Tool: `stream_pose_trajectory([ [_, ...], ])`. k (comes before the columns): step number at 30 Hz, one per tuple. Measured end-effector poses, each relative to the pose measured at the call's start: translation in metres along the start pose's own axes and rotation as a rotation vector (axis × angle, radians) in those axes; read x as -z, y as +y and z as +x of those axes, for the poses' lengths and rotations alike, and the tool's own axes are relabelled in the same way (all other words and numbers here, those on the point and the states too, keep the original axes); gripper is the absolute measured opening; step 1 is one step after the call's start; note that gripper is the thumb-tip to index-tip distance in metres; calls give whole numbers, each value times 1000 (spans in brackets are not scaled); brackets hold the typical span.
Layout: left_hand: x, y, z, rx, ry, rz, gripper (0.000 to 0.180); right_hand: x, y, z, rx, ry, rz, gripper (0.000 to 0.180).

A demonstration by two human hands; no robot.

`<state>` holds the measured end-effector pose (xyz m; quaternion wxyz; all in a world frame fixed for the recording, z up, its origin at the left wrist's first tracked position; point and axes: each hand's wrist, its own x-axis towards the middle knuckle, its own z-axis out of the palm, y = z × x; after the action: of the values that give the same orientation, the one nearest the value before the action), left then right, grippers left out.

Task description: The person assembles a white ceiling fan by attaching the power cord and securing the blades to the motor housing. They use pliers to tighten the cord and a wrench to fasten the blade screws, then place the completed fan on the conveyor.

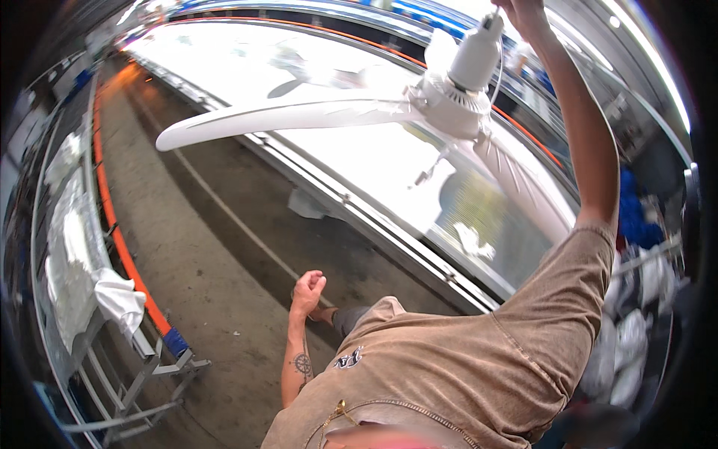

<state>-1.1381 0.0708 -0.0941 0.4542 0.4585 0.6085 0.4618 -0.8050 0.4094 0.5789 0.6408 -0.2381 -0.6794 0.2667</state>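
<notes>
Ceiling fan (452,106), white: located high, ahead and to my right, over the long table (374,219). Right hand (521,16), mine: raised to the fan's top; the view's edge crops it, so I cannot tell whether it grips. Left hand (307,292): low, fingers curled inward, nothing visible held. Step, by my judgement: handling the fan's upper end. Next move: likely calls for steady reach, clear of the blades (292,118).
</notes>
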Motion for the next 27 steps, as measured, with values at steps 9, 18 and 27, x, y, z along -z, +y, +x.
stream_pose_trajectory([
  [9,253,-182,-36,386,718,-352,20,-343,109,54,-118,-340,261,43],
  [18,414,-180,-48,1115,1048,-468,26,-653,199,127,-115,-383,286,41],
  [27,760,-200,222,789,779,-296,30,-933,280,187,-159,-379,279,48],
])
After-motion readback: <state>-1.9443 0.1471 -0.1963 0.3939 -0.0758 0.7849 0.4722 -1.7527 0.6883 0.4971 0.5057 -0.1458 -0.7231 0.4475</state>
